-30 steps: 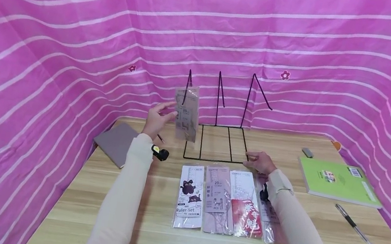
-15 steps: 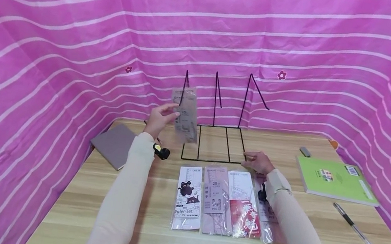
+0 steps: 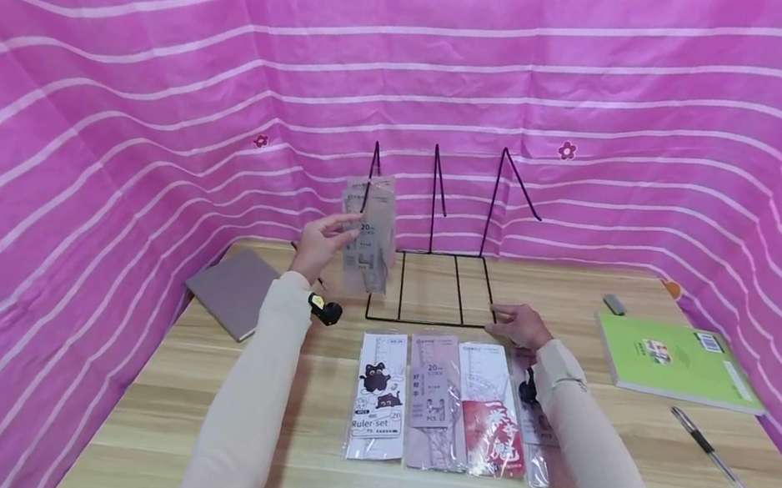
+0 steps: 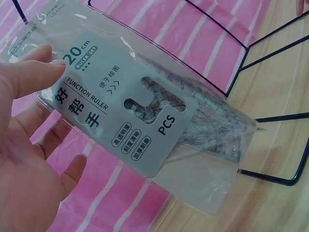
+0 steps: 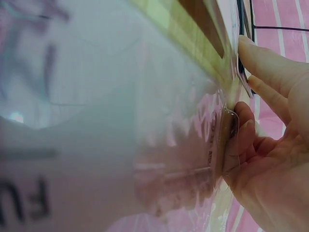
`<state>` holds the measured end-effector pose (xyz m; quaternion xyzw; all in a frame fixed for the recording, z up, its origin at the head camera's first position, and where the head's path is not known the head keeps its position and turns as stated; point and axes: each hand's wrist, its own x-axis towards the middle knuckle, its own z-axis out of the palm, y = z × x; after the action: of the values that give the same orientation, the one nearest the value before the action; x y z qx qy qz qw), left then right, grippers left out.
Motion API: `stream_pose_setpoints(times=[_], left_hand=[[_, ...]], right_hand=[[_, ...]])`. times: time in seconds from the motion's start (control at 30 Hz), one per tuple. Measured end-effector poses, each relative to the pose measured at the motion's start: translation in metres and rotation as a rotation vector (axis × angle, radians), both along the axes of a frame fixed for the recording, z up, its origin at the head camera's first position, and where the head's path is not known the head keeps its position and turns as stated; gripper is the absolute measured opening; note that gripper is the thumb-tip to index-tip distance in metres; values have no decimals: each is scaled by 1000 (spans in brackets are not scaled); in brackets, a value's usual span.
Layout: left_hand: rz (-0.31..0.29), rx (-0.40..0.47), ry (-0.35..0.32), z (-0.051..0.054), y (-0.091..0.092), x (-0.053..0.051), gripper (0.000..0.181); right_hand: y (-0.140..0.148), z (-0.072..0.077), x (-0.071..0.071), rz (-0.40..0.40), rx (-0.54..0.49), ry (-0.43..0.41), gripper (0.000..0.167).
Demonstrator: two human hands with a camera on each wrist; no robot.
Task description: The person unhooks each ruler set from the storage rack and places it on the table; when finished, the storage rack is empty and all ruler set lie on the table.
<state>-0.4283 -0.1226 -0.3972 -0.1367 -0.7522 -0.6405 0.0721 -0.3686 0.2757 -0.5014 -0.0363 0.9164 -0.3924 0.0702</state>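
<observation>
The left hand (image 3: 322, 244) pinches the left edge of a clear ruler-set packet (image 3: 370, 245) that hangs upright at the leftmost prong of a black wire rack (image 3: 466, 289). In the left wrist view, thumb and index finger of the left hand (image 4: 36, 116) grip the packet (image 4: 120, 96) near its top; whether the prong passes through its hole cannot be told. The right hand (image 3: 524, 326) pinches the rack's front right corner. In the right wrist view, the right hand (image 5: 270, 111) has thumb and finger on the wire, with a blurred packet (image 5: 96, 125) close to the camera.
Several packets lie in a row before the rack, among them a cat-printed one (image 3: 380, 398) and a red and white one (image 3: 494, 428). A grey notebook (image 3: 232, 290) lies left; a green book (image 3: 677, 363), a pen (image 3: 718, 463) and an eraser (image 3: 614, 304) lie right.
The held packet has swung and turned slightly at the left prong, its lower end shifting a little left and down. The right hand keeps its grip on the rack's corner.
</observation>
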Motion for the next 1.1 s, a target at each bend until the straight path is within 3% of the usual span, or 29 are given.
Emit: stream_pose_setpoints(times=[0.4, 0.7, 1.1], left_hand=[[0, -11, 78, -4, -5, 10, 30], [14, -55, 84, -9, -10, 31, 31], [-34, 16, 120, -9, -12, 56, 33]], right_hand=[[2, 3, 2, -4, -4, 0, 61], [0, 1, 4, -12, -26, -36, 61], [-1, 3, 3, -35, -47, -87, 65]])
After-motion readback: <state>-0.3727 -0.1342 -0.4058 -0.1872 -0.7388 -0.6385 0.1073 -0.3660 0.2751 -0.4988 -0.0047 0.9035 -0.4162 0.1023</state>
